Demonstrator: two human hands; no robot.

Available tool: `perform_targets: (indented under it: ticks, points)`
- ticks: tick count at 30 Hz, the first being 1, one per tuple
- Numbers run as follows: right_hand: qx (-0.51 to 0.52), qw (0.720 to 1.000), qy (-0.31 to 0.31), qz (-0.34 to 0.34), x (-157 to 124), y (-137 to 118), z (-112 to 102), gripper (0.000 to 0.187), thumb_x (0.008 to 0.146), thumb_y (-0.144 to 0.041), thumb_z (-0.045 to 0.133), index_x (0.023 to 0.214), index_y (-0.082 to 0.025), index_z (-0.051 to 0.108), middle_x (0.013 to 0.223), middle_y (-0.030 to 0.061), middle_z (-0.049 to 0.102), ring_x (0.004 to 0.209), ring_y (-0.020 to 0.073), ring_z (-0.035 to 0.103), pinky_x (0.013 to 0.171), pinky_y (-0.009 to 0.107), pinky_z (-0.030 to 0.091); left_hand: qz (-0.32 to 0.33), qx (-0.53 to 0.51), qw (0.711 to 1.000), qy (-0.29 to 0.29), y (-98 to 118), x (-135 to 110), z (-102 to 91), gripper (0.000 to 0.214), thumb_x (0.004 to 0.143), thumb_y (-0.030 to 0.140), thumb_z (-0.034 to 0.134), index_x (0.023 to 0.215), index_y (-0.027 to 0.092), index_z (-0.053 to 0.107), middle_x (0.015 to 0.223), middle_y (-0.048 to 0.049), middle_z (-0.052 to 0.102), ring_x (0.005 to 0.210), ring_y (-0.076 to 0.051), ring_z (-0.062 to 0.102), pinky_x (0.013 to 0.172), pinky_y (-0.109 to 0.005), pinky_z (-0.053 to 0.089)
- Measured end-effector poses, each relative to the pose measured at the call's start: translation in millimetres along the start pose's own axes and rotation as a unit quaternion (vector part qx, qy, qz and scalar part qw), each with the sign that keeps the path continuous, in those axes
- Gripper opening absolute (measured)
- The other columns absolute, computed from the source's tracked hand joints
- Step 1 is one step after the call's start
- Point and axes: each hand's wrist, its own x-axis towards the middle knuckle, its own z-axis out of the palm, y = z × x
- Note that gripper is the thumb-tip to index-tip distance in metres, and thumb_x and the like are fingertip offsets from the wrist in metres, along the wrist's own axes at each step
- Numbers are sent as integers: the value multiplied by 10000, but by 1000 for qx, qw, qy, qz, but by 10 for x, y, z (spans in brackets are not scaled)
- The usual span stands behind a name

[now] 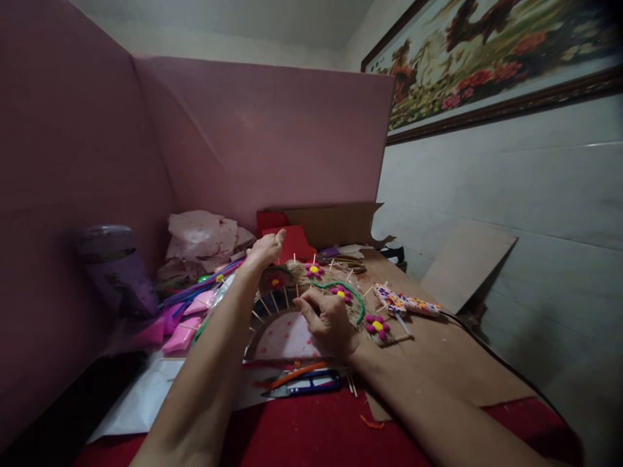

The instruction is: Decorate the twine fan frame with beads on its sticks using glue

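Near the centre of the frame, right hand [331, 324] with fingers curled in, thumb drawn close to forefinger; impossible to tell whether pinching anything. Above and left, left hand [267, 250] stretched out by the far edge, grip unclear. At centre, around the right hand: arched twine panel [302, 275] with thin sticks [273, 300], magenta-and-yellow flowers [378, 326] and a curving green strand [361, 301]. By appearance, midway through working along the panel's inner edge; calling next for a steady hold, without tugging the strand. Just below, blue-handled snips [314, 384]. Right of centre, patterned glue gun [411, 303], apparently, on brown cardboard [448, 353]; red cloth [311, 431] along the bottom. Farther out, purple tumbler [119, 275] at left, pink partition [282, 136] behind, framed picture [487, 61] at upper right.
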Motion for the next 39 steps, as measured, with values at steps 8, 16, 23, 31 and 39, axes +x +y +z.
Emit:
perform_targets:
  ticks: [8,16,23,31,39]
  points:
    - [5,1000,3,2,4,1,8,258,880,-315,446,688,-184,558,557,-18,551,499,86,492,533,205,303,-26,-27,999,14,23,-13,-20,654,841,590,137,890,143,611,1006,-157,634,988,-302,564,796,-379,409]
    - [-2,1000,2,-2,6,24,9,269,885,-326,432,690,-183,549,570,-13,552,511,91,496,540,207,308,-29,-64,997,28,-60,46,77,404,860,386,301,779,141,612,828,-131,675,794,-231,636,691,-300,450]
    - [-6,1000,-1,-1,2,30,5,271,885,-332,430,692,-183,547,576,-9,560,519,93,506,547,207,311,-35,-101,993,59,-138,97,164,262,682,132,515,906,172,645,792,-54,692,699,-156,639,622,-213,456]
    - [-11,1000,-7,5,3,25,11,270,889,-336,426,711,-181,558,604,0,590,544,99,530,560,208,319,-38,-93,991,85,-97,47,111,277,608,140,610,873,169,685,877,-64,695,840,-178,620,718,-219,454]
    - [-40,999,-33,-17,11,28,12,275,868,-367,461,697,-187,580,566,-11,599,516,95,527,543,206,311,-62,-79,991,86,-114,19,77,272,568,180,643,836,193,689,841,-53,693,830,-188,621,692,-233,452]
